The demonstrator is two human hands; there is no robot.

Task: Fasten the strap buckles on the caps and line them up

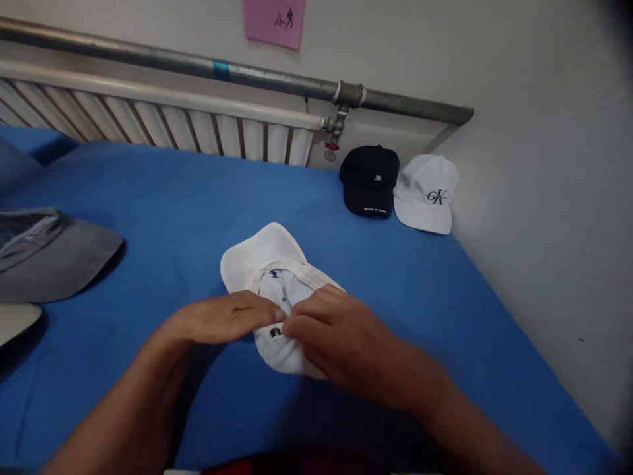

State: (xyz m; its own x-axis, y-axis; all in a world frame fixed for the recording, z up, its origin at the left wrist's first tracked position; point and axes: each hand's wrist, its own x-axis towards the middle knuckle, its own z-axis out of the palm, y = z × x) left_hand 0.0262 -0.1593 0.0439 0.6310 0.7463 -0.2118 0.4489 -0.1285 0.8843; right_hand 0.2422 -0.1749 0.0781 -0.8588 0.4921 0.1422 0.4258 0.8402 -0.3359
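A white cap (270, 254) lies upside down on the blue surface (163, 191), its brim pointing up and to the left and its inside showing. My left hand (230, 318) reaches over the cap's left side, fingers pressed together, thumb near the middle of the cap. From the right, my right hand (336, 333) bends over the cap's opening with curled fingers. The two hands nearly meet at the thumb and fingertips. What the fingertips hold between them, if anything, is hidden.
A black cap (368, 178) and another white cap (428, 191) sit at the back right corner by the wall. A grey cap (64, 257) and a cream brim (17, 320) are at the left edge. Behind run a radiator (188, 128) and a metal pipe (277, 80).
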